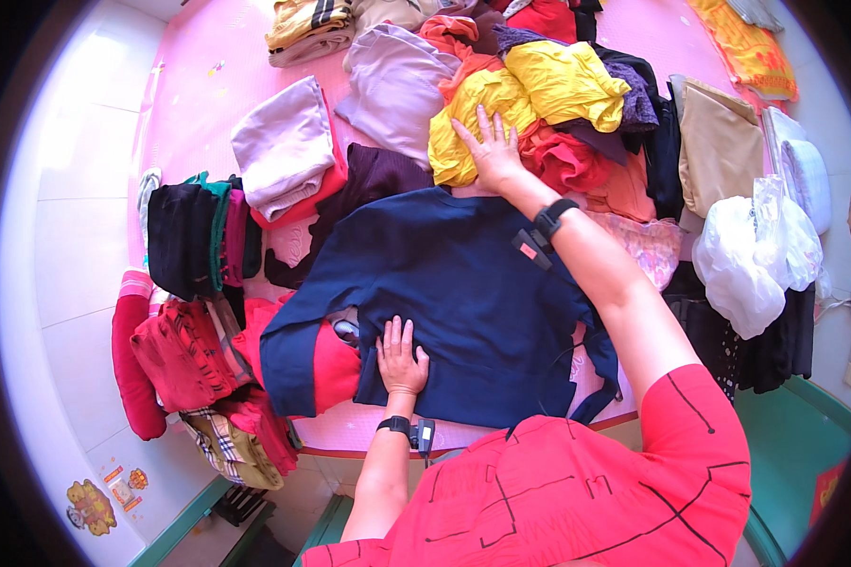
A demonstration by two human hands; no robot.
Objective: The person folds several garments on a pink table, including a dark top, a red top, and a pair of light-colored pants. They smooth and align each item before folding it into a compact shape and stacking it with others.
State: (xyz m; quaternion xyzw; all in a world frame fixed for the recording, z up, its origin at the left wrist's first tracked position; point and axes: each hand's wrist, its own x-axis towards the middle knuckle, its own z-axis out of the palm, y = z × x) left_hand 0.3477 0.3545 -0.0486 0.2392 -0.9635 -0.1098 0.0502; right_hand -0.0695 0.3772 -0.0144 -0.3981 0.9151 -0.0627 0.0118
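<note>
A navy long-sleeved top point(468, 283) lies spread out in front of me, its left sleeve bent down over a red garment point(335, 368). My left hand point(402, 358) rests flat on the top's lower left part, thumb out to the side. Further up, my right hand point(491, 150) is spread over a crumpled yellow cloth point(461, 131), just beyond the top's neckline. The hand's fingertips touch the cloth, and I see nothing gripped. A second yellow cloth point(564, 81) sits to the right, on a loose heap with red and orange garments point(564, 159).
Folded dark clothes point(181, 234), red clothes point(184, 354) and a lavender garment point(287, 142) are stacked at left on the pink bed cover point(191, 106). Beige folded cloth point(720, 145) and a white plastic bag point(741, 262) lie at right. Straps with small devices circle both wrists.
</note>
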